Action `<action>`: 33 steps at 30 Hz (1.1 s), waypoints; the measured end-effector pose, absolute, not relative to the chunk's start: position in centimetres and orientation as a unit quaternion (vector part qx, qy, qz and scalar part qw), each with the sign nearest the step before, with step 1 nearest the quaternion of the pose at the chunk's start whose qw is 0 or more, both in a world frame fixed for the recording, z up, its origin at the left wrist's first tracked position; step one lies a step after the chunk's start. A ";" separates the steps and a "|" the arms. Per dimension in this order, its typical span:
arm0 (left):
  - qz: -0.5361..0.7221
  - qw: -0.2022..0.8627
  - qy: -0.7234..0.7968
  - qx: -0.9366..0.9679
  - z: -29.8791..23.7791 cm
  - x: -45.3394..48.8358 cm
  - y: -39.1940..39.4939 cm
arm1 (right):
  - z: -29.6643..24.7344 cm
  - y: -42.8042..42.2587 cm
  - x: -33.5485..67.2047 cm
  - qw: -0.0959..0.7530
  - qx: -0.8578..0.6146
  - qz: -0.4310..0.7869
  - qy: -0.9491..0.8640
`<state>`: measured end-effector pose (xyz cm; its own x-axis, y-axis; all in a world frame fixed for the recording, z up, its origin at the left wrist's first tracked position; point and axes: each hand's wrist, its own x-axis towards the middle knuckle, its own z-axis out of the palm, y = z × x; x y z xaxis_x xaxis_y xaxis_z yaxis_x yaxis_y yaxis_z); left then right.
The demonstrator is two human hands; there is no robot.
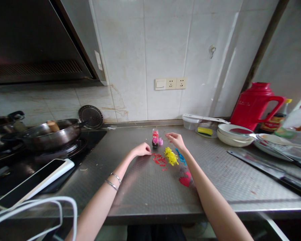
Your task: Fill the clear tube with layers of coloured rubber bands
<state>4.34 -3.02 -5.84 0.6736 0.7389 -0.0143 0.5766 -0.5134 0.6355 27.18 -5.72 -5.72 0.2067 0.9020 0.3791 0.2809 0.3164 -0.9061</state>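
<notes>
A small clear jar [155, 138] stands upright near the middle of the steel counter, with red bits above and something dark at its bottom. A pink-lilac piece [161, 142] sits against its right side. My left hand [142, 149] rests low on the counter with fingers pinched at the left edge of scattered small red strips [159, 159]; what it pinches is hidden. My right hand [177, 140] hovers right of the jar, its fingertips pressed together and pointing left; anything in them is too small to see. Between my arms lie a yellow pile [171, 156] and blue pieces [181, 156], partly hidden by my right forearm.
A pink-red item [185, 179] lies by my right forearm. Rightward are a sponge [205, 131], stacked bowls [234, 142], a long knife [258, 165] and a red thermos [252, 105]. To the left are a pan [48, 137] on the stove and a phone [31, 182] on a white stand.
</notes>
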 end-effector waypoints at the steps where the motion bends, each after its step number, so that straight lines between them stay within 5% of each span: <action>1: 0.138 0.306 0.383 0.861 -6.0 4.5 -3.0 | -5.8 -5.7 27.2 0.577 -0.518 0.270 -0.570; 33: 0.176 0.240 0.352 0.887 -6.5 8.8 -6.6 | -6.1 -5.5 27.3 0.540 -0.525 0.223 -0.619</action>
<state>8.78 -6.59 -6.51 0.6902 0.7095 0.1425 0.5409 -0.6366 0.5498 27.28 -5.51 -6.14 0.1350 0.8905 0.4345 0.4095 0.3492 -0.8428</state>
